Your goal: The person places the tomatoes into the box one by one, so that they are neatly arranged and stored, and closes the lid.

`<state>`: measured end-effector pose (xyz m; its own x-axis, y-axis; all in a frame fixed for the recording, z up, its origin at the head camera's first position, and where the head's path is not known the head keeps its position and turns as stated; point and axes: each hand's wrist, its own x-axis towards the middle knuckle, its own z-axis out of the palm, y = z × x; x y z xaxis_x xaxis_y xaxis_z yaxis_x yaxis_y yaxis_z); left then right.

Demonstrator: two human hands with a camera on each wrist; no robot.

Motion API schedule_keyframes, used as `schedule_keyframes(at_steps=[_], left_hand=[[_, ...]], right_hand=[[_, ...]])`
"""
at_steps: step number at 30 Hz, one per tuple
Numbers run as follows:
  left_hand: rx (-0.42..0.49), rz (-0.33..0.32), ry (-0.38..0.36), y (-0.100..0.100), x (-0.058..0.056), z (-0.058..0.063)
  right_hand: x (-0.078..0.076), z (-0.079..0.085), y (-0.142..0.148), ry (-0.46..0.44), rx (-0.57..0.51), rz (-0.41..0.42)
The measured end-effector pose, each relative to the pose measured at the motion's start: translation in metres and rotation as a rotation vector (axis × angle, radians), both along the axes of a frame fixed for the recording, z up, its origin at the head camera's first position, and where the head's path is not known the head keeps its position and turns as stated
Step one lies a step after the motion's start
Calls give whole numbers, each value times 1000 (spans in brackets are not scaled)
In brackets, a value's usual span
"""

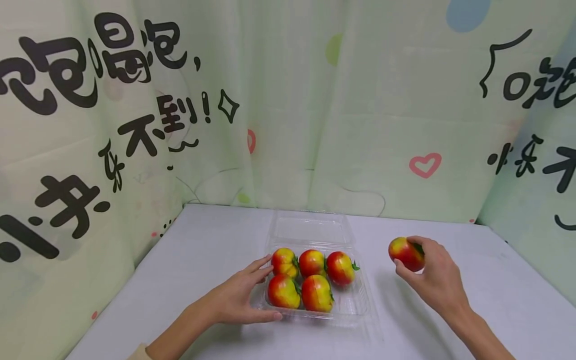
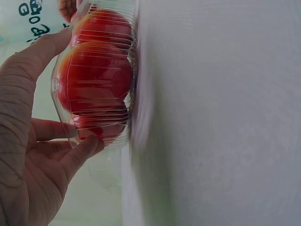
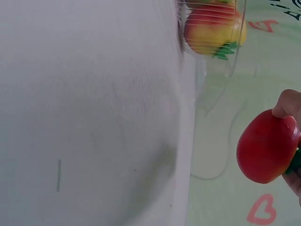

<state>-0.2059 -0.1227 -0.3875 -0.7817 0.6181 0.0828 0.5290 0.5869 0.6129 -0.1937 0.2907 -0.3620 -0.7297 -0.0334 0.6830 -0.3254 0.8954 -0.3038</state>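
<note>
A clear plastic clamshell box lies on the table with its lid folded back. Several red-and-yellow fruits with green leafy tops sit inside in two rows; the near right spot of the box holds none. My left hand grips the box's left side, thumb at the near corner and fingers farther back; the left wrist view shows its fingers against the ribbed wall. To the right of the box, my right hand holds another such fruit above the table, pinched between thumb and fingers.
The white table extends on both sides of the box. A pale green curtain with dark lettering and hearts hangs behind it and along both sides.
</note>
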Motion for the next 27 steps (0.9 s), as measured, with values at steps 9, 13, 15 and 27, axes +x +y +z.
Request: schedule_keyframes(at_steps=[9,13,15,27], left_hand=[[8,5,-2,0,1,-1],[8,3,2,0,1,0],[8,-1,8,0,1,0],[6,3,8,0,1,0]], right_hand=[[8,0,-15,-3,7,12],[11,-1,-21,-8,-1,22],[12,-2,-24,-16,-7,28],[18,-4,-37,-7,7,56]])
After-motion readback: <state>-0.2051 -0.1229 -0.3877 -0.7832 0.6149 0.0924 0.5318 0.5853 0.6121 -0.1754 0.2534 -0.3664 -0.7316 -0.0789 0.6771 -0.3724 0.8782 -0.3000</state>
